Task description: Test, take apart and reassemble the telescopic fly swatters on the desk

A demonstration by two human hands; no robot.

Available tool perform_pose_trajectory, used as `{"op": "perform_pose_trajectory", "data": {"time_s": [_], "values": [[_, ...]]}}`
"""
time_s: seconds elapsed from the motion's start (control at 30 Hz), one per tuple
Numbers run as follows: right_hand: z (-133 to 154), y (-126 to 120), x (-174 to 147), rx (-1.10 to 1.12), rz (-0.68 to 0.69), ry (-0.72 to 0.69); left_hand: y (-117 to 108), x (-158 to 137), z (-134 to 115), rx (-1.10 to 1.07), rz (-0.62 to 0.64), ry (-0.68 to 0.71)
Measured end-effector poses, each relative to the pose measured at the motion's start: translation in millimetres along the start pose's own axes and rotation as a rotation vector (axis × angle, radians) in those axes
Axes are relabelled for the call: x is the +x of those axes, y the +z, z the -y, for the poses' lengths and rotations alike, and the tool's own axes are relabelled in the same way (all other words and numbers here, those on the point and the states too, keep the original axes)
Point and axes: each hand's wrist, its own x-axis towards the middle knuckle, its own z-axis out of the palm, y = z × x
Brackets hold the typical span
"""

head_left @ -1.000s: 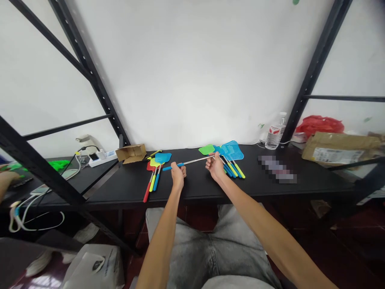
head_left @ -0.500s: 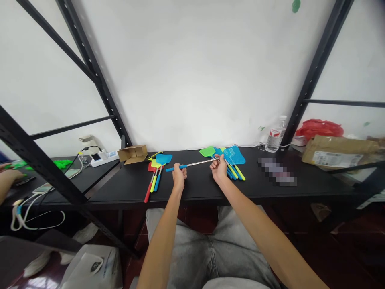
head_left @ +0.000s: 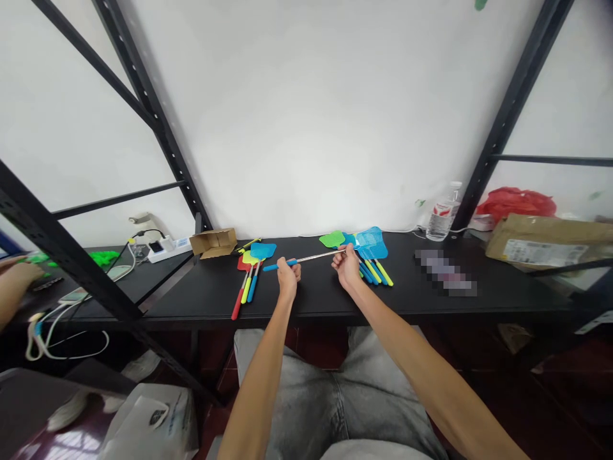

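Note:
A fly swatter with a blue handle and thin metal rod point(head_left: 316, 257) is stretched level between my hands above the black table. My left hand point(head_left: 288, 275) is closed round its blue handle. My right hand point(head_left: 347, 263) pinches the rod's far end; a blue perforated swatter head point(head_left: 372, 243) shows just beyond, and I cannot tell whether it belongs to this rod. Beside my right hand lie several swatters with blue and yellow handles point(head_left: 375, 273) and a green head point(head_left: 332, 239). Left of my left hand lie a red swatter point(head_left: 237, 303), a yellow one point(head_left: 246, 289) and a blue one point(head_left: 262, 251).
An open cardboard box point(head_left: 213, 243) and a white power strip point(head_left: 167, 250) are at the left. To the right stand a water bottle point(head_left: 441, 214) and a larger carton point(head_left: 546, 246) near a red bag point(head_left: 517, 202). Another person's hand point(head_left: 23, 275) shows at far left.
The view has shifted slightly. Both hands keep their hold on the swatter, nearly in the same place. The other person's hand at far left has moved a little.

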Motion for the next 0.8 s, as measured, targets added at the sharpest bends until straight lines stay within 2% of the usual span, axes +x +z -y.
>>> {"op": "perform_pose_trajectory", "data": {"time_s": [0.17,0.4,0.57,0.7,0.8], "values": [[-17.9,16.8,-12.3,-0.052,0.174,0.092,15.1,-3.2,6.2,0.149,0.092,-0.027],[-13.0,16.7,-17.7,-0.094,0.262,0.13,14.4,-1.1,9.0,0.168,0.109,-0.033],[-11.9,13.0,-14.2,-0.099,0.278,0.181,14.1,-5.4,6.6,0.277,0.145,-0.033],[-19.4,12.5,-13.2,-0.234,0.332,0.168,14.7,-9.5,5.9,0.419,0.083,0.056],[-24.2,11.5,-14.5,-0.344,0.373,0.139,15.2,-11.6,5.8,0.447,0.034,0.156]]}}
